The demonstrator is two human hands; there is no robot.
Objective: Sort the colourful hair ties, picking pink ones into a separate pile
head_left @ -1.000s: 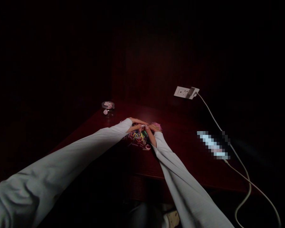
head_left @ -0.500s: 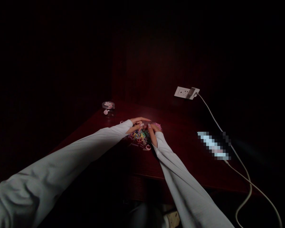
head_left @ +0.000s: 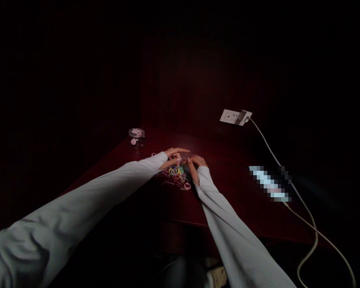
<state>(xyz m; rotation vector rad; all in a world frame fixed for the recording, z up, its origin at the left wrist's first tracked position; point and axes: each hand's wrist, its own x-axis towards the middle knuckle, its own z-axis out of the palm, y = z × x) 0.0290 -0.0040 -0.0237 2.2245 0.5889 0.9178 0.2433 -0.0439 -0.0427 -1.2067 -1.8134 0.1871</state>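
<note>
Colourful small elastic hair ties (head_left: 176, 173) lie in a loose heap on the dark red table. Along the far left side of the heap is my left hand (head_left: 174, 155), its index finger stretched out towards the right and its thumb lower down. My right hand (head_left: 198, 161) curves round the right side, thumb raised and apart from the bent fingers. Both hands touch or nearly touch the ties, and their fingertips are close together. What lies under the palms is hidden.
A clear round jar (head_left: 137, 138) with pink pieces stands at the back left. A wall socket (head_left: 230, 117) holds a white charger (head_left: 244, 117). Its cable (head_left: 265, 140) hangs past a blurred, lit device (head_left: 268, 184) on the right. The table's front edge (head_left: 183, 221) is near me.
My right hand has shifted slightly to the right, and its fingers now cover the pink ties that showed beside them. My left hand has barely moved.
</note>
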